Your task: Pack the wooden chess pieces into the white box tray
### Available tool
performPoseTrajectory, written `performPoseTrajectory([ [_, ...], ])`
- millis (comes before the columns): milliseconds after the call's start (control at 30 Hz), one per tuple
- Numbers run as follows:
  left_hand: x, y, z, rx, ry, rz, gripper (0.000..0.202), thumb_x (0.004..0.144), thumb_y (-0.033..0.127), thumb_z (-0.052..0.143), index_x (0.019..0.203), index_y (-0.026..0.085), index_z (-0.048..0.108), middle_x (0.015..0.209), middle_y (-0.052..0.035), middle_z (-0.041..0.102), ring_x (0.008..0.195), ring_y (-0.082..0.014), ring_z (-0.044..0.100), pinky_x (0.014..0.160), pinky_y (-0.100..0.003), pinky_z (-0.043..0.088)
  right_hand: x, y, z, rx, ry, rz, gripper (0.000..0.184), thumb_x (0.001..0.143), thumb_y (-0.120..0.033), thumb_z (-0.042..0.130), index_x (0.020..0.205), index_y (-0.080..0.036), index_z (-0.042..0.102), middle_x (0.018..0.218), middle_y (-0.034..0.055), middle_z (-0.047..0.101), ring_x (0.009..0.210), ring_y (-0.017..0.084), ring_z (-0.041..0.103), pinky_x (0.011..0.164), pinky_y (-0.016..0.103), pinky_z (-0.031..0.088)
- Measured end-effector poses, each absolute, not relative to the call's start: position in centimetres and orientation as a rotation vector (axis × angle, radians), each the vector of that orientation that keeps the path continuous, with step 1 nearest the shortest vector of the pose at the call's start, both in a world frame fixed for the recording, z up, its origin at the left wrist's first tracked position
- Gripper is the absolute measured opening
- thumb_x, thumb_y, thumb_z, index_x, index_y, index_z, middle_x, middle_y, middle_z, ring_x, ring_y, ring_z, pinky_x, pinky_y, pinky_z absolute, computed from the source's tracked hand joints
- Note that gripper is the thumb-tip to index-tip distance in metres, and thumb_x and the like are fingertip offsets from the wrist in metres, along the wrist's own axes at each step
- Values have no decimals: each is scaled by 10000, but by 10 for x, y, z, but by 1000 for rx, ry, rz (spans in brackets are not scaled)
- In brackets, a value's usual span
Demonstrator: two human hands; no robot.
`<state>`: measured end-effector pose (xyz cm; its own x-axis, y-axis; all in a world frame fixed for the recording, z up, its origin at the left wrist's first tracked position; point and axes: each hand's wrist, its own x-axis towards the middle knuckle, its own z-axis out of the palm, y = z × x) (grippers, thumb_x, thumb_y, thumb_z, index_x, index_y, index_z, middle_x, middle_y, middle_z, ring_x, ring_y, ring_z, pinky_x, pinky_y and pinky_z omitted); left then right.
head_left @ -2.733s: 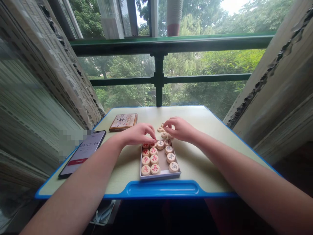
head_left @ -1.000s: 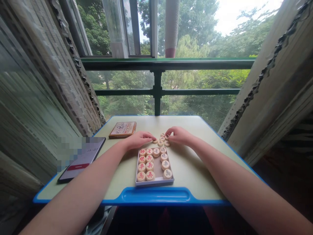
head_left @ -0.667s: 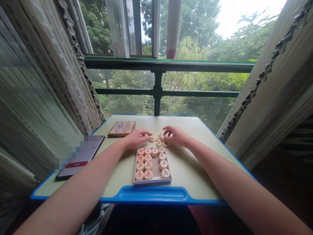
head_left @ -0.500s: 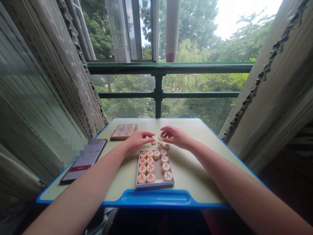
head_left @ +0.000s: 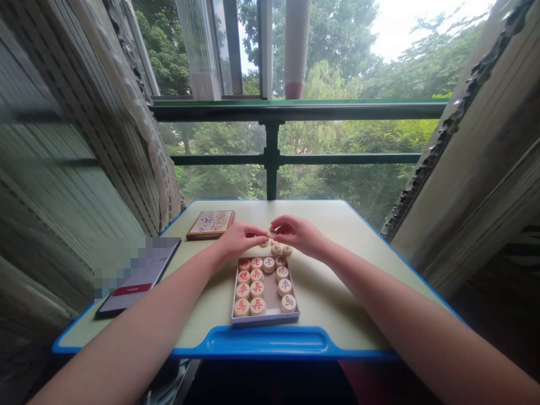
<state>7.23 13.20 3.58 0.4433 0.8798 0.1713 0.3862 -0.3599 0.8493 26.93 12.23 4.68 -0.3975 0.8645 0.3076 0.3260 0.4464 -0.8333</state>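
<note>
Round wooden xiangqi pieces lie loose in a small cluster beyond the open box, one front piece showing a dark character. My right hand reaches in from the right, its curled fingertips on a xiangqi piece at the cluster's far side, partly hidden. Opposite it, my left hand has its fingers stretched out and thumb apart, close beside another loose piece. Inside the box, red-marked pieces fill two columns on the left. Dark-marked pieces line its right side, with bare box floor between.
A flat decorated box lid lies at the back left. A phone rests at the table's left edge. The table has a blue rim and a front tray groove. Curtains hang alongside, and a green railing stands beyond.
My hands have drawn slightly closer together over the loose pieces. The right fingertips have closed in on the far piece, which sits a little farther left. The view has shifted slightly.
</note>
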Motion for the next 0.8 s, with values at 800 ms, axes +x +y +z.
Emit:
performPoseTrajectory([
  [800, 62, 148, 26, 2206, 1582, 751, 275, 733, 393, 561, 834, 184, 708, 812, -68, 705, 754, -223, 612, 709, -313, 446, 289, 145, 33, -1462, -2319, 297, 169, 762, -268, 602, 879, -185, 694, 910, 49, 683, 761, 148, 597, 724, 252, 445],
])
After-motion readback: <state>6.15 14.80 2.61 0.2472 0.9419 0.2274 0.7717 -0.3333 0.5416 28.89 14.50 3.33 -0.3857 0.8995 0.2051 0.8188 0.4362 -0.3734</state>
